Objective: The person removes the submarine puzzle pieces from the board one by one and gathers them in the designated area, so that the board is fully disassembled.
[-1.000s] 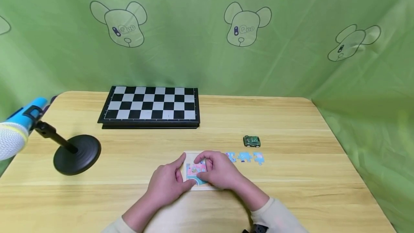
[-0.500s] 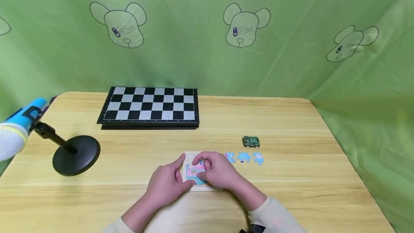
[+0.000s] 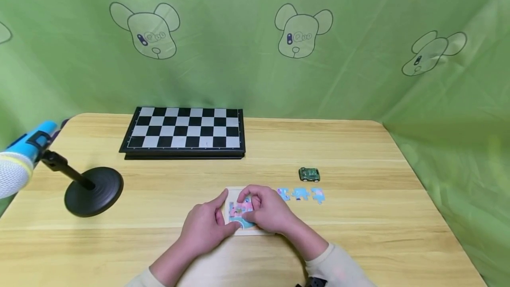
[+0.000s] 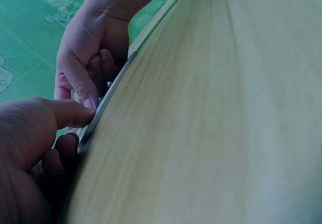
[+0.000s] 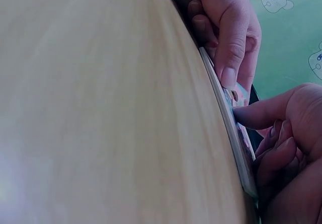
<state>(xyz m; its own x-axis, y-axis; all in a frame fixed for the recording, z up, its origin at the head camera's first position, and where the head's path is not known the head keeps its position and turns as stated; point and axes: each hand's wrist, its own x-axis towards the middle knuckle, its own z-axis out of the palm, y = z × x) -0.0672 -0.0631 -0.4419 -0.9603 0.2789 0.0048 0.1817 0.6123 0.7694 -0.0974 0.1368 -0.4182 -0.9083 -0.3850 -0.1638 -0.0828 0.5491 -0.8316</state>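
- With our left hand spread, we're bracing the tray at its left edge, probably for steadiness.
- Our right hand is touching the tray's puzzle; whether it's pinching, we cannot tell.
- Loose pieces are lying right of the tray, likely for reach.

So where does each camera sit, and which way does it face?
Head: worn on the head, facing forward and down at the puzzle board; left hand, right hand and sleeves show.
Left wrist: worn there, looking along the tabletop at both hands.
Right wrist: worn there, looking likewise from the opposite side.
All views share both hands, tabletop and green cloth.
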